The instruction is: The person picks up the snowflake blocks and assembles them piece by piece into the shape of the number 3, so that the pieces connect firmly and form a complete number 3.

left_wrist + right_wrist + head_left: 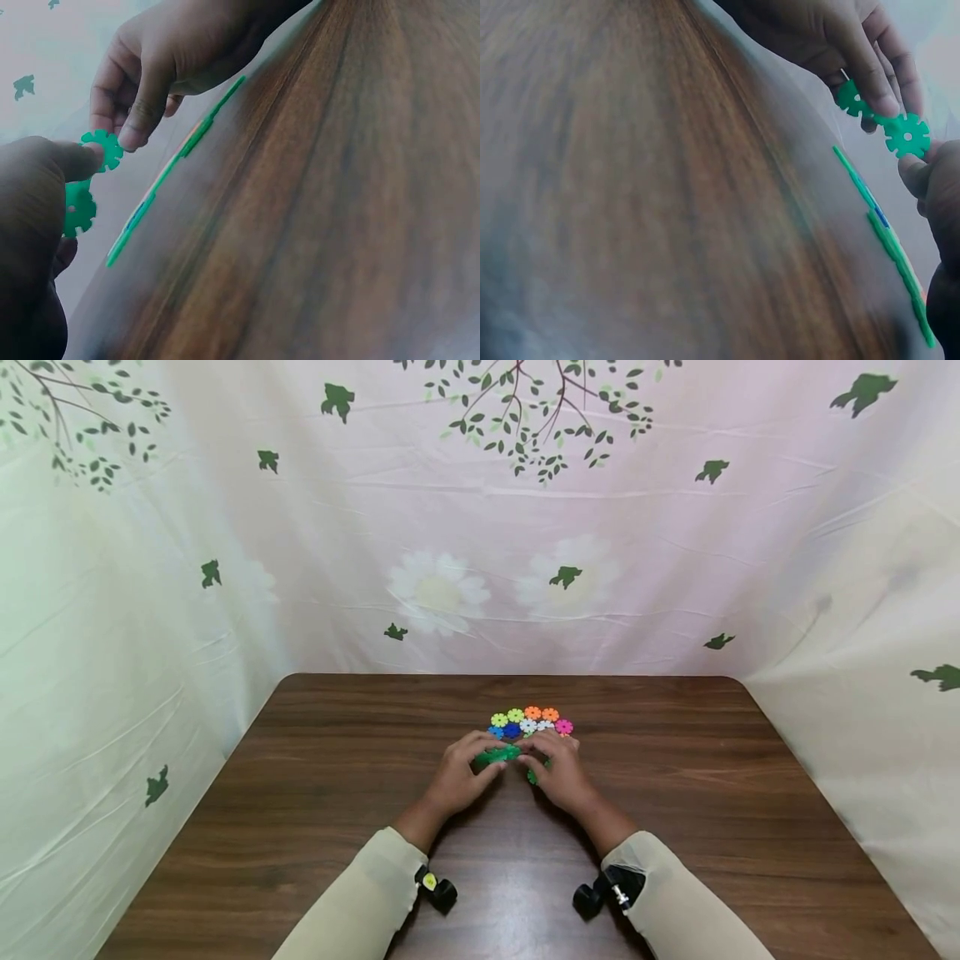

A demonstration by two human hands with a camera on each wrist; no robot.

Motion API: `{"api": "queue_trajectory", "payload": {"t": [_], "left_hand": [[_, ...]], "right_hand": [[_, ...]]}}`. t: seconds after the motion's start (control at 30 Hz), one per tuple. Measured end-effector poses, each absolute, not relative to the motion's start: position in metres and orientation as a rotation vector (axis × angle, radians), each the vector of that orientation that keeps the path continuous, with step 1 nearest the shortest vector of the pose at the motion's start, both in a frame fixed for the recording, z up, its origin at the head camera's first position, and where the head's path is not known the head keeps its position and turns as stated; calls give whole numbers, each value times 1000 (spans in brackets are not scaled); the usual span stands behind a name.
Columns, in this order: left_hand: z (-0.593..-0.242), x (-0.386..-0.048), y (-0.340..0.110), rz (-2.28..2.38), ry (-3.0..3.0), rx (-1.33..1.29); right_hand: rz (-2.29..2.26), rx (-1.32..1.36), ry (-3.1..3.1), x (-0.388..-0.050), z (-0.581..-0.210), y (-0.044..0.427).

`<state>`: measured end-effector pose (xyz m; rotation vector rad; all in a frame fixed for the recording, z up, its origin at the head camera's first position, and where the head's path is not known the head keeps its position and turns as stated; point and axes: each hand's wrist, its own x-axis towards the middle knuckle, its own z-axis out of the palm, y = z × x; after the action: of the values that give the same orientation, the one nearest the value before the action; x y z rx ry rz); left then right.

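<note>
Head view: we find the green chain (497,755) just short of six o'clock from centre, held above the table (337,793). The left hand (459,774), at its eight o'clock, pinches it between thumb and fingers; the right hand (566,772), between three and four o'clock, pinches the end disc (909,145) at the rim with thumb and fingertip, and we cannot tell how its other fingers lie. We judge that a thin disc pushed askew could slip or spring away, since the right hand's hold takes only a rim. Pressing too hard could pop an existing joint. A dropped piece could knock the coloured discs (515,715) between one and two o'clock, and the right hand could drag the loose green (532,777) beneath it.

Counting, we make it two yellows (498,720), two oranges (532,712), two whites (528,726), one light blue (495,732), one dark blue (512,730) and one pink (563,727). The chain shows at least two greens; at its four o'clock lies at least one more, but fingers hide the rest
</note>
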<state>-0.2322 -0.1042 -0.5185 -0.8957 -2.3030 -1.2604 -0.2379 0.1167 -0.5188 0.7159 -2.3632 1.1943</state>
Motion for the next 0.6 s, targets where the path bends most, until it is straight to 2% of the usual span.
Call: {"api": "queue_trajectory", "payload": {"t": [0.27, 0.6], "left_hand": [[-517, -232, -105, -1262, -2403, -817], [-518, -232, -106, -1245, -2381, -882]], "right_hand": [[1106, 659, -2435, -244, -521, 118], [975, 626, -2545, -247, -518, 115]]}}
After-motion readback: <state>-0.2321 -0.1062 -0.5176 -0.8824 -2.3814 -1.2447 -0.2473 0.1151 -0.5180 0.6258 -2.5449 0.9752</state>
